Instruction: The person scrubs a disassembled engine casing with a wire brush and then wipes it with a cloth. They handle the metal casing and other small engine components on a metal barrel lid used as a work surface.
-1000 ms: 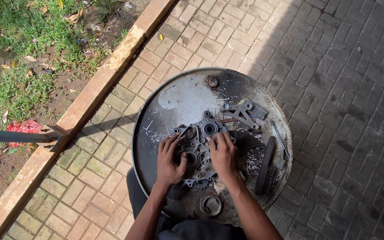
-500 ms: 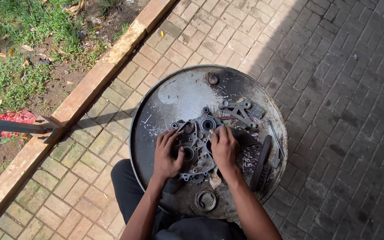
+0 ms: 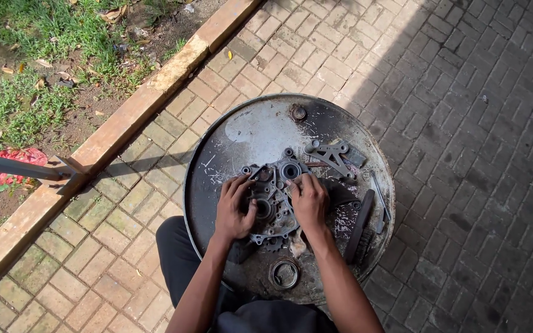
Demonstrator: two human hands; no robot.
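Engine casing (image 3: pixel 276 197), a grey cast-metal piece with round bores and bolt holes, lies flat on the top of an upturned steel drum (image 3: pixel 248 132), gripped from both sides. Left hand (image 3: pixel 234 209) presses on the casing's left edge, fingers spread and curled over the rim, thumb by a round bore. Right hand (image 3: pixel 309 200) clamps the casing's right side, fingers bent over the top near the large upper bore; neither hand is fully closed, both wrap the metal loosely but in firm contact. Just toward the person from the hands, a metal ring (image 3: pixel 284 273) sits on the drum near its closest edge, and a pale scrap (image 3: pixel 297 245) lies between ring and casing. To the right of the right hand, a long dark brush-like tool (image 3: pixel 359 227) lies along the drum's edge. Beyond the hands, a smaller grey bracket (image 3: pixel 331 157) rests apart from the casing, and farther still a rusty bung cap (image 3: pixel 298 113) sits at the drum's far rim. Brick paving (image 3: pixel 451 123) surrounds the drum; a kerb (image 3: pixel 131 114) and grass (image 3: pixel 26 74) lie far off to the left.
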